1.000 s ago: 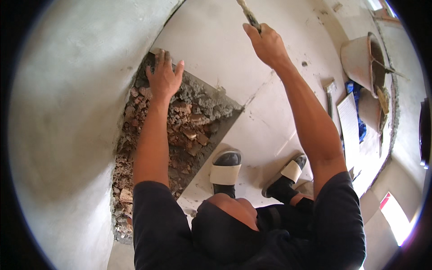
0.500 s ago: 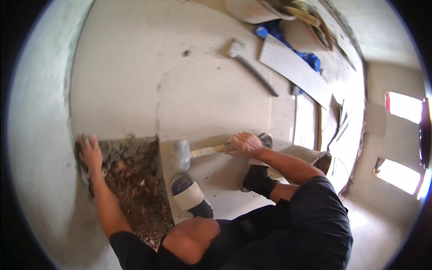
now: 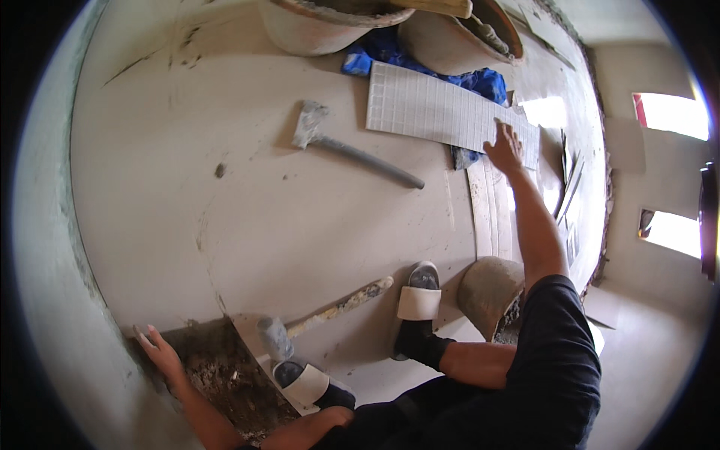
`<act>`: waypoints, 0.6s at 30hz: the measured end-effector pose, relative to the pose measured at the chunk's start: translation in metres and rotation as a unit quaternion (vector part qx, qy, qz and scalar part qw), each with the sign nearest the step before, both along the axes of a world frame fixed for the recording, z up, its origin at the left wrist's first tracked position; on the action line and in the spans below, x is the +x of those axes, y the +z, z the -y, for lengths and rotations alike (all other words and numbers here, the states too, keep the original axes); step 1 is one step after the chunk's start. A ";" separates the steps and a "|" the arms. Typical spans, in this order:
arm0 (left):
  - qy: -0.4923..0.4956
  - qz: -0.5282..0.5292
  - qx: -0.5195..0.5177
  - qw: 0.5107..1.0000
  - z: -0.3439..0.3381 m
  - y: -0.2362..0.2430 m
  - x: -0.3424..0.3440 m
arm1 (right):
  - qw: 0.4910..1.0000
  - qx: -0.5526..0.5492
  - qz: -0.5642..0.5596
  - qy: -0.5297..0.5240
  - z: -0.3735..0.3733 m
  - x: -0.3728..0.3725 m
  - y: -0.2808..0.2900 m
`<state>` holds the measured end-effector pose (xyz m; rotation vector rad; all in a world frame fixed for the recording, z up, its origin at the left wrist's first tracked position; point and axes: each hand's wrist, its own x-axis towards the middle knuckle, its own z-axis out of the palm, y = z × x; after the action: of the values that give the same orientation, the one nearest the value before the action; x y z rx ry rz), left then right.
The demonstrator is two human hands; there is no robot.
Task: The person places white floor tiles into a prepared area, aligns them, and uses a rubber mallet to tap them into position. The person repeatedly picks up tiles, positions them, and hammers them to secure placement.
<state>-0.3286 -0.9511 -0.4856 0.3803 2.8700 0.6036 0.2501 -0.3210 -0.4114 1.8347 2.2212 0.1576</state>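
My left hand [image 3: 163, 355] is open, fingers stretched out at the tile's edge beside the wall, above a pit of dark soil and rubble [image 3: 236, 382]. My right arm reaches far forward, and the right hand [image 3: 507, 148] is open with fingers spread over a cut strip of tile [image 3: 420, 109], its gridded underside up. Whether those fingers touch the strip I cannot tell. A mallet [image 3: 341, 307] with a grey head and a mortar-smeared handle lies by my feet, its head near one slipper. Farther off, a hammer [image 3: 367, 160] with a crusted head and grey handle rests on the large floor tiles [image 3: 247, 225].
Two mortar-stained buckets [image 3: 322, 30] stand or lean at the far side, a wooden handle across them. Blue plastic [image 3: 480, 84] lies under the strip. A bucket [image 3: 491, 292] lies tipped beside my foot. Thin offcuts [image 3: 571, 184] lie at right; a wall [image 3: 45, 225] borders the left.
My right hand has let go of the mallet and moved forward and right to the tile strip. The mallet now lies on the floor. The view has shifted; my left hand stays at the tile edge.
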 end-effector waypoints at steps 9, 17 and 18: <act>-0.210 0.027 0.075 0.974 -0.161 0.016 0.059 | 0.977 -0.152 0.117 0.093 -0.026 0.035 -0.010; -0.175 0.013 0.107 0.979 -0.152 0.027 0.096 | 0.978 -0.073 -0.018 0.192 -0.027 0.064 -0.041; -0.169 0.008 0.115 0.979 -0.147 0.029 0.103 | 0.970 -0.079 -0.028 0.227 -0.028 0.069 -0.042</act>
<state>-0.2255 -0.8043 -0.4567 0.8713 2.6340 0.8655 0.3186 -0.2928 -0.4539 1.2414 2.5773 0.0099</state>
